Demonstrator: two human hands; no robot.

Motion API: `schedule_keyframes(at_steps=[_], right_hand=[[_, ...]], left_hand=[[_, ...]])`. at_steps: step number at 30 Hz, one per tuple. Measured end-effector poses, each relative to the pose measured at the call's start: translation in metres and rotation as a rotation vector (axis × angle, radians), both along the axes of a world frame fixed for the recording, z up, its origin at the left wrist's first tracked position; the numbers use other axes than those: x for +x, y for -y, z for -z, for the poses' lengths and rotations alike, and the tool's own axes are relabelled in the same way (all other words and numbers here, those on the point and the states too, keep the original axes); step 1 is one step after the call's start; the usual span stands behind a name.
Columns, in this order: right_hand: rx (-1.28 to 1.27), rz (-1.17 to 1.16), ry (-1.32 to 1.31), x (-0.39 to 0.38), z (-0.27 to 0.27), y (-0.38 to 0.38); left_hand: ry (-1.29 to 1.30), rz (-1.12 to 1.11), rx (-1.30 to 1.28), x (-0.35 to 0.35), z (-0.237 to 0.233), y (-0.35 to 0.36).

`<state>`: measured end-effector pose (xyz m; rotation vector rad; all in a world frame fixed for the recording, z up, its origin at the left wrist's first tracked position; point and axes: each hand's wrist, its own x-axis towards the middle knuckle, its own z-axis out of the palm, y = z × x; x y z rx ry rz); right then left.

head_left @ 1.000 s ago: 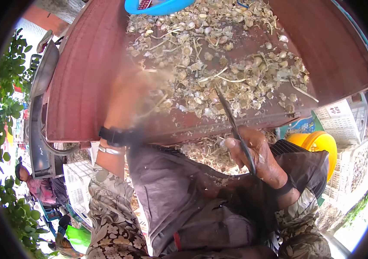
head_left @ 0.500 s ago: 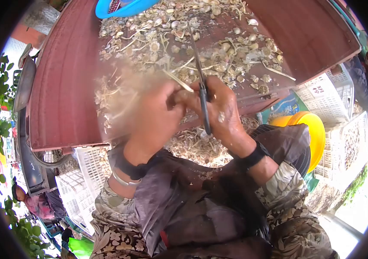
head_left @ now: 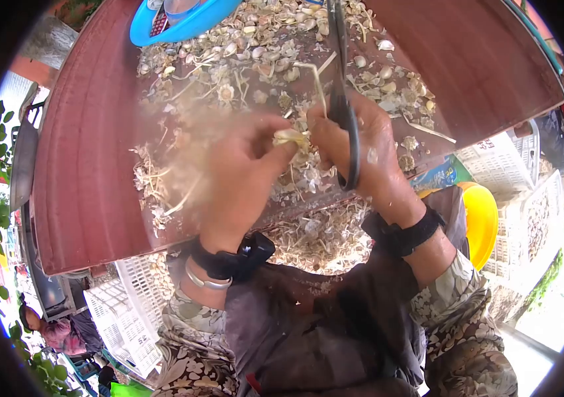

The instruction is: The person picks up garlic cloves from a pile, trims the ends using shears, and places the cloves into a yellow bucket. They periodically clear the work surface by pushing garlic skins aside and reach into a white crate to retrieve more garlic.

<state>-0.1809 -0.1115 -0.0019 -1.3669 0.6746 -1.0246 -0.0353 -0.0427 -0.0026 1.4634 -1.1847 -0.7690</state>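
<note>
My left hand [head_left: 245, 165] pinches a small pale piece of garlic [head_left: 289, 137] between thumb and fingertips. My right hand [head_left: 378, 155], just to the right, is closed around dark-handled scissors [head_left: 351, 142], whose blades point away from me across the table. A dry garlic stalk [head_left: 319, 86] sticks up from between the right thumb and fingers. The two hands are a short gap apart above the near edge of the table. Beneath and beyond them lie garlic cloves, stalks and papery skins [head_left: 255, 63]. The area around my left hand is partly blurred.
On the reddish table [head_left: 90, 159], a blue basin [head_left: 139, 26] holds a few items at the far left. Below the near edge lies a heap of skins [head_left: 321, 238]. White crates [head_left: 120, 317] flank me, with a yellow bucket [head_left: 483, 221] at right. Another person [head_left: 63, 334] is at far left.
My hands have moved apart, the right one to the right with the scissors. A piece of garlic now shows in my left fingertips, and a stalk stands in my right hand.
</note>
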Motion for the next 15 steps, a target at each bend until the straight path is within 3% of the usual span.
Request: schedule_keyframes(at_steps=[2,4,5,8,9,12,15], right_hand=[[-0.151,0.048,-0.113,0.003,0.0,-0.001],[-0.523,0.129,-0.35,0.006,-0.001,-0.001],[-0.564,0.099,-0.417,0.005,0.001,0.001],[-0.571,0.199,-0.441,0.016,0.015,0.008],[-0.36,0.146,-0.418,0.014,0.012,0.008],[-0.207,0.115,-0.515,0.007,-0.001,0.011],[-0.534,-0.01,-0.73,0.003,0.008,0.0]], left_hand=[[-0.119,0.021,0.136,-0.002,-0.006,0.005],[-0.292,0.063,0.251,0.001,-0.01,0.009],[-0.171,0.126,0.299,0.009,-0.002,0.012],[-0.323,0.122,0.272,0.019,0.01,0.011],[-0.341,0.045,0.296,0.024,0.016,0.013],[-0.749,-0.031,0.194,0.044,0.02,0.008],[-0.78,-0.01,0.048,0.055,0.015,0.002]])
